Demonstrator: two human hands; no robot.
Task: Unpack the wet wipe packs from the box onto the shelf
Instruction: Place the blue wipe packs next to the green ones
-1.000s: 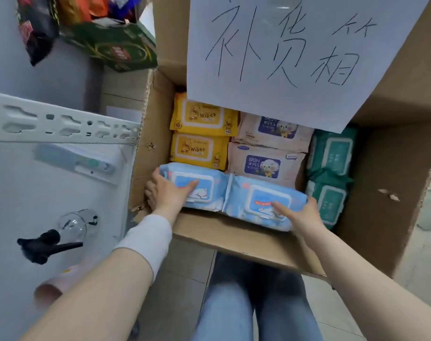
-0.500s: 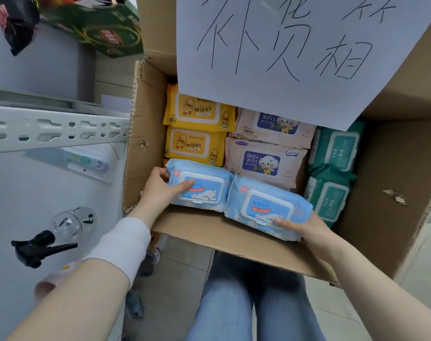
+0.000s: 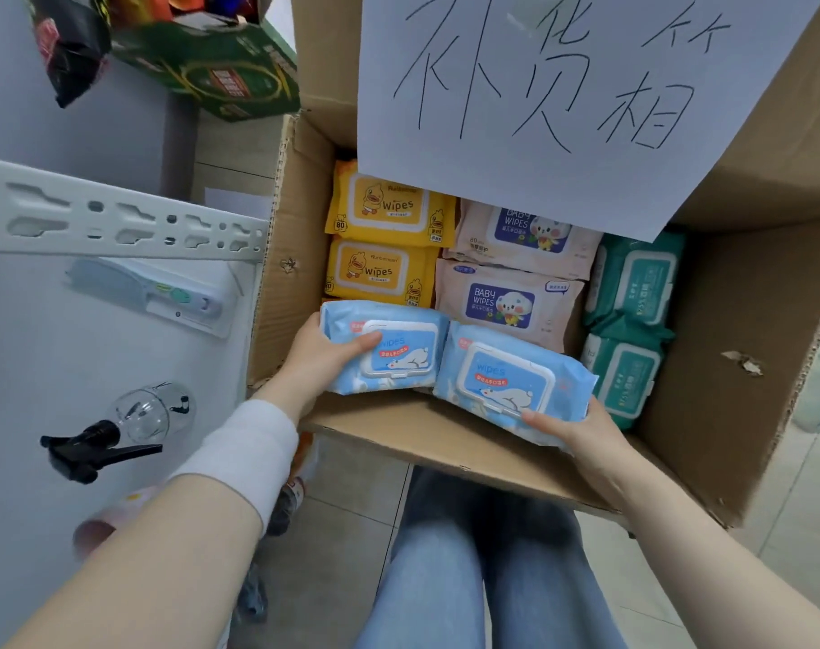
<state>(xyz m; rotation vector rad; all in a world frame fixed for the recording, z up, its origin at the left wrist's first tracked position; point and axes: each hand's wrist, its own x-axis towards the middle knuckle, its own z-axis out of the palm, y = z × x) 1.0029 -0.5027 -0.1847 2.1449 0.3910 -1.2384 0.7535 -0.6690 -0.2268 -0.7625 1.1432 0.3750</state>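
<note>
Sitting at 12 to 3 o'clock, the cardboard box [image 3: 726, 391] was open, with the white shelf [image 3: 117, 217] at its 9 o'clock. At the box's 6 o'clock edge, the left hand [image 3: 319, 363] gripped the left blue pack [image 3: 398, 348], and the right hand [image 3: 581, 433] gripped the right blue pack [image 3: 511, 381].

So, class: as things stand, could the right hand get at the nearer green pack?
Likely not freely: the right hand grips a blue pack, though the nearer green pack lies uncovered just beside it.
</note>
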